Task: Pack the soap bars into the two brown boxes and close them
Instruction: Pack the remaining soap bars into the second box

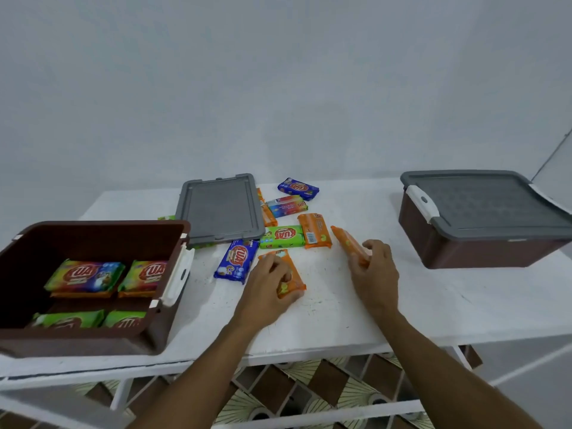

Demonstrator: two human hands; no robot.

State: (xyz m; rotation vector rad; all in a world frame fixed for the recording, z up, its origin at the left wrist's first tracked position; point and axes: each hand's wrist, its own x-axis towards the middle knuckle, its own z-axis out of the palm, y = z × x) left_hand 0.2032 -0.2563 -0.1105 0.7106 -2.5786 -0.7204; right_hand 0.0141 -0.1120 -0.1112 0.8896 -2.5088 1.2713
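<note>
Gripped in the left hand (269, 283) is one orange soap bar (289, 281) lying on the table (340, 314), while the right hand (376, 270) pinches a second orange bar (348, 243) tilted on edge. Left of the grips, the open brown box (77, 339) shows four stacks of bars, its grey lid (219, 209) off just beyond; far right, the other brown box (464, 252) sits lidded, likely finished. Beyond the hands, unpacked: two blue bars (236, 262), one green bar (281, 236), one rainbow bar (286, 206), at least two loose orange bars (314, 230).

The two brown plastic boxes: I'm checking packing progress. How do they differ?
The left brown plastic box is open, with wrapped soap bars showing inside; the right brown plastic box wears its grey lid, contents hidden. The left box sits nearer the camera. Both have brown walls and white latches.
</note>
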